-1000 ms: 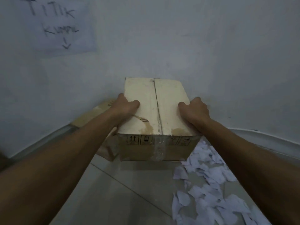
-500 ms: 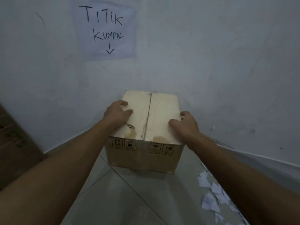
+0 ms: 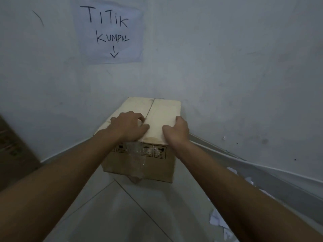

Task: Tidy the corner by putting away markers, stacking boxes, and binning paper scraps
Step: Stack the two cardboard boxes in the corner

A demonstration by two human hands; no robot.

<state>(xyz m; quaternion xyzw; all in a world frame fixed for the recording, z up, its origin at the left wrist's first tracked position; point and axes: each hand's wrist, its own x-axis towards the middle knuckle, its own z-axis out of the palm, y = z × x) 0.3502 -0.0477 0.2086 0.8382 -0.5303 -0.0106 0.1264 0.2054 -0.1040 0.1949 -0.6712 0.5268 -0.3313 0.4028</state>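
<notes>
Pale grey-white plaster walls [image 3: 227,67] meet in a dim corner, where a taped-up white paper sign [image 3: 110,32] hand-lettered "TITIK KUMPUL" points an arrow straight down. Beneath that arrow a tan rectangular cardboard box [image 3: 162,110] sits on the light tiled floor [image 3: 122,215], its far end close to the walls and its top flaps closed along a centre seam [image 3: 150,106]. Both hands are on its near half. The right grip [image 3: 176,131] clasps the box, thumb lying on the lid and fingers wrapped over the right top edge. The left grip [image 3: 129,126] lies on the lid with bent fingers at the seam, though the dim view leaves it unclear whether they hook into the seam or merely press. This looks like the stacking step, with this box as the base. To do it well, the push should be level and equal from both sides, so the box goes in square under the arrow and does not twist. The right fingers sit just beside the wall and want withdrawing before the last nudge. Crinkled clear packing tape [image 3: 136,154] hangs loose down the front face and could snag on the tiles. Torn white paper scraps [image 3: 216,220] lie to the right along the grey skirting [image 3: 244,165], best kept out from under the box. A darker brown carton [image 3: 12,151] at the left edge seems the likely next layer.
</notes>
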